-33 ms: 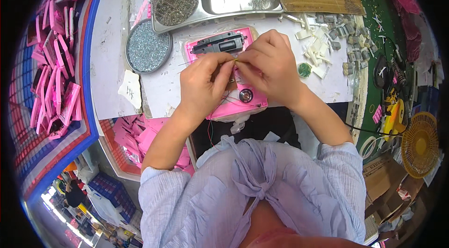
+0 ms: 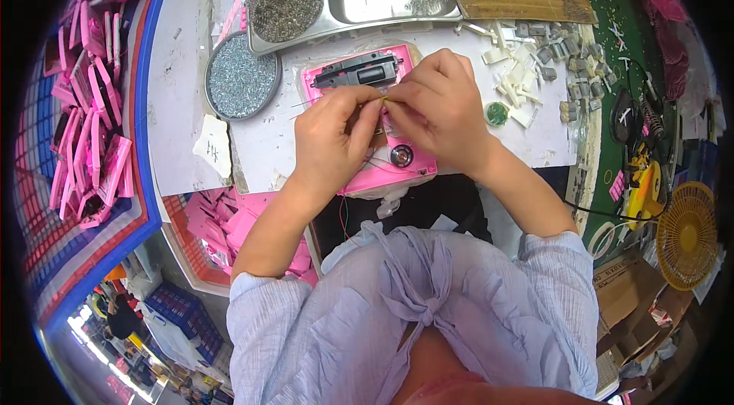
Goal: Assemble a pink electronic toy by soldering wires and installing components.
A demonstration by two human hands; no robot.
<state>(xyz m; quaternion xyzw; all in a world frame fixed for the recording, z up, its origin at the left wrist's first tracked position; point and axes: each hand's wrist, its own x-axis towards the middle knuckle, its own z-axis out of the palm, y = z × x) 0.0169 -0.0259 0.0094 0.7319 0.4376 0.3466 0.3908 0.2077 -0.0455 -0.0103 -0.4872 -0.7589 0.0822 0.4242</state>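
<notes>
The pink casing (image 2: 386, 179) lies at the centre of the white tabletop (image 2: 172, 111), and the directions here are counted from it. Its 6 o'clock end comes up to the front edge; if it passes over this edge, I cannot tell exactly. Thin red and green wires (image 2: 343, 215) hang below that edge at 7 o'clock.

The left hand (image 2: 338, 128) comes from 7 o'clock and the right hand (image 2: 449, 116) from 4 o'clock. Both have thumb and forefinger pressed together, and their tips meet over the casing, pinching a small yellowish-green piece (image 2: 384, 98), too small to name. The black part (image 2: 359, 71) sits near the 12 o'clock edge of the casing, and the round speaker (image 2: 401, 156) near its 5 o'clock corner.

At 12 o'clock the metal tray (image 2: 367, 26) leaves only a narrow gap beyond the casing. The round dish (image 2: 206, 80) stands between 9 and 10 o'clock, with a strip of white surface before the casing. At 3 o'clock the green coil (image 2: 497, 113) lies near the right hand, and the white plastic pieces (image 2: 522, 84) crowd just above it; toward 4 o'clock there is wider room.
</notes>
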